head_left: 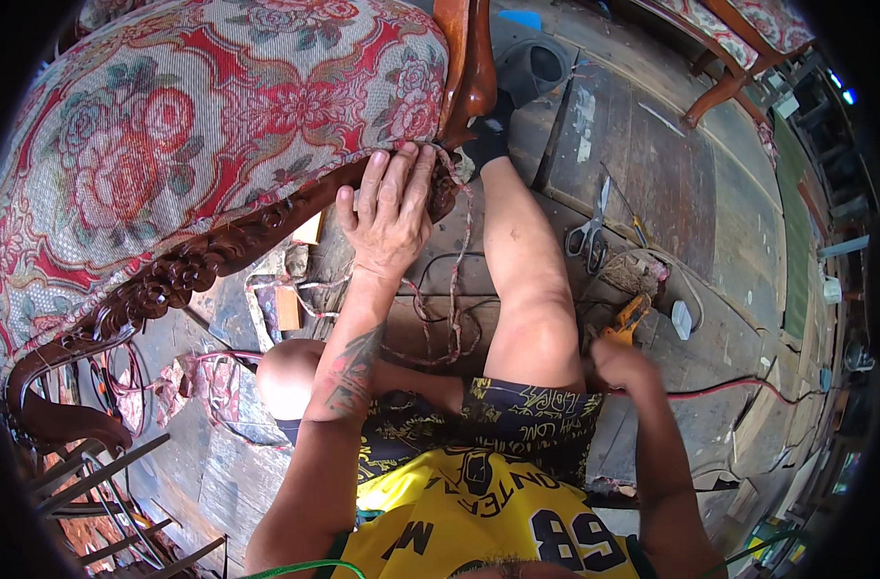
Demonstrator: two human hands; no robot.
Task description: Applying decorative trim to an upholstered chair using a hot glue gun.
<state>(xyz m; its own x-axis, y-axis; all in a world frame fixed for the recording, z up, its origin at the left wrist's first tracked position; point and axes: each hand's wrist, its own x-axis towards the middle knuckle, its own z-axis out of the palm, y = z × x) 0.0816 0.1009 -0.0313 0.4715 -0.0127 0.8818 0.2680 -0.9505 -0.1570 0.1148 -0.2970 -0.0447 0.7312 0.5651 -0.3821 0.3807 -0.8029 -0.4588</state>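
My left hand (391, 201) presses its outstretched fingers against the front edge of an upholstered chair seat (237, 125), by the corner over the wooden leg (471, 72). The seat cloth is a red, grey and cream flower pattern. A patterned fabric cord (467, 227) runs along that edge, drops beside my fingers and loops down onto the floor. Right of my bent knee, my right hand (621, 365) is blurred and closed at the rear of a yellow-orange tool (630, 317). My fingers there are partly hidden. A red hose (739, 384) runs right from beside that hand.
Scissors (588, 232) lie on the plank floor (642, 164) beside a thin pointed tool (637, 224). Fabric scraps (636, 275) are near them. Carved dark wood (184, 270) borders the seat. Another flowered chair (725, 58) stands far right. Dark rods (102, 478) stick out at lower left.
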